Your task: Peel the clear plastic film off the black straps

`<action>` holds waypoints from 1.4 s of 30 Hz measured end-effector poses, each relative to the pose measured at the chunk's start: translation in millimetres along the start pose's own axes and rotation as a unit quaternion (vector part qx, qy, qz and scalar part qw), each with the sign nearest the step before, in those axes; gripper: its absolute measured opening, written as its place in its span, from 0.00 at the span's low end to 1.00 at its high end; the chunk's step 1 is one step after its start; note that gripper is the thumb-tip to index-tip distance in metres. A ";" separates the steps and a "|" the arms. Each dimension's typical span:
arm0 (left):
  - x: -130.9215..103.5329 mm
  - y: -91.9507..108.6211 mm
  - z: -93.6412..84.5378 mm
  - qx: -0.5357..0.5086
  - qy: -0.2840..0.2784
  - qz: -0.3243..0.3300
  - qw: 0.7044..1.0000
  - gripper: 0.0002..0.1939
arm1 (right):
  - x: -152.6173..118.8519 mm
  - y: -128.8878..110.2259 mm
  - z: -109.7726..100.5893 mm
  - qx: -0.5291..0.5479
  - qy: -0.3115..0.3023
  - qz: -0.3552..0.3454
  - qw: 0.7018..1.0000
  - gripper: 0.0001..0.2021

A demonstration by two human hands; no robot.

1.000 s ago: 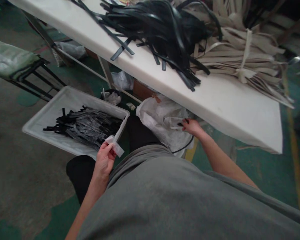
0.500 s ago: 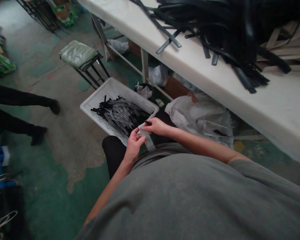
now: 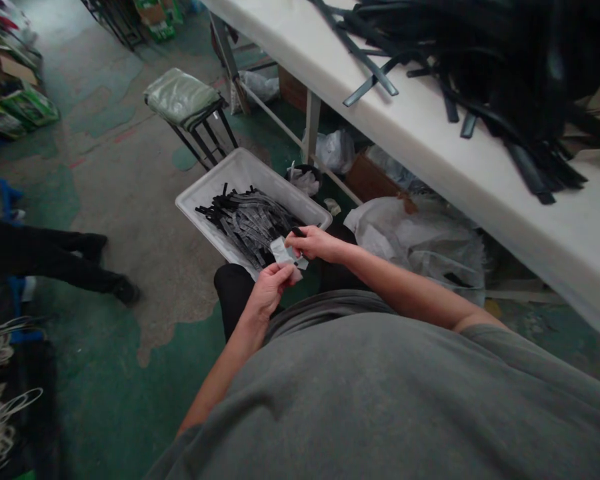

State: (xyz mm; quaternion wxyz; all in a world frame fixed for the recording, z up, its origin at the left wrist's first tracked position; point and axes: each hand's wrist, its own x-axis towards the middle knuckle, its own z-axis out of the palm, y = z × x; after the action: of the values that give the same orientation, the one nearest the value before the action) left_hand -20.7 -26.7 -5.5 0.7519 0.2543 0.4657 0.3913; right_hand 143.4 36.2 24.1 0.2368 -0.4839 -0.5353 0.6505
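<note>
In front of my lap, my left hand pinches the lower end of a thin whitish paper-like strip. My right hand is closed just above and to the right of it, fingers against the strip. A short black piece sticks out between the right fingers; the rest of it is hidden in the hand. Just beyond both hands, a white plastic bin stands low down, holding a heap of black and grey strips.
A white-topped table runs along the right, piled with black strips. Under it lie plastic bags and a brown box. A padded stool stands behind the bin. Another person's dark-trousered legs are at the left.
The whitish strip has gone from hanging toward my lap to bunched and raised between my hands, its end toward the bin. The other person's legs have shifted; the whole view has swung slightly.
</note>
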 end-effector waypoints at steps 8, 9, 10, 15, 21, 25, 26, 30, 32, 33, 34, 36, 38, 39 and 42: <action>12.6 4.2 -7.5 -0.076 0.046 0.043 0.995 0.19 | -19.3 21.9 13.3 -0.016 -0.183 0.064 0.981 0.07; 12.7 3.7 -6.7 -0.074 0.046 0.042 0.995 0.18 | -19.7 23.1 16.7 -0.016 -0.184 0.067 0.980 0.07; 12.4 3.1 -6.0 -0.072 0.046 0.040 0.996 0.18 | -19.3 24.2 19.8 -0.015 -0.184 0.070 0.980 0.07; 7.4 -1.2 -4.8 0.016 0.044 0.057 0.997 0.15 | -12.3 29.8 27.0 -0.002 -0.156 0.097 0.983 0.06; 6.6 -3.0 -7.0 0.082 0.065 0.084 0.991 0.12 | -17.8 24.8 28.9 0.016 -0.163 0.078 0.983 0.04; 14.2 0.4 -12.4 -0.025 0.098 0.098 0.990 0.15 | -37.7 21.6 19.0 -0.037 -0.155 0.043 0.986 0.09; 16.3 2.0 -13.7 -0.062 0.115 0.091 0.987 0.16 | -44.1 22.0 15.1 -0.064 -0.135 0.040 0.988 0.09; 23.4 7.7 -17.5 -0.175 0.173 0.037 0.969 0.13 | -69.0 24.0 0.5 -0.163 -0.031 0.059 0.984 0.13; 25.2 8.9 -18.0 -0.201 0.191 0.021 0.960 0.11 | -76.6 23.7 -3.1 -0.160 0.019 0.060 0.985 0.15; 25.4 8.7 -17.6 -0.204 0.194 0.015 0.959 0.11 | -77.8 23.3 -3.5 -0.142 0.038 0.059 0.987 0.16; 24.9 8.1 -16.6 -0.200 0.189 0.010 0.961 0.12 | -77.0 22.9 -3.0 -0.120 0.054 0.056 0.990 0.17; 22.0 5.7 -12.5 -0.170 0.156 0.005 0.973 0.15 | -69.0 22.1 0.0 -0.085 0.074 0.045 0.993 0.17; 16.5 2.1 -5.9 -0.120 0.099 0.002 0.988 0.18 | -54.1 21.9 4.2 -0.061 0.061 0.046 0.995 0.19; 13.2 0.3 -2.2 -0.093 0.070 0.001 0.993 0.20 | -45.4 22.0 6.1 -0.050 0.042 0.052 0.997 0.21; 4.3 -4.4 6.7 -0.024 0.012 0.000 1.000 0.21 | -20.9 22.1 9.3 -0.040 0.015 0.067 0.997 0.21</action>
State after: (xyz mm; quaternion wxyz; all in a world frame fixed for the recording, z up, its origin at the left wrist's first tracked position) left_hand -12.0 -25.8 -8.0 0.7518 0.2315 0.4655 0.4055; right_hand 148.5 7.6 11.1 0.1813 -0.5374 -0.5237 0.6356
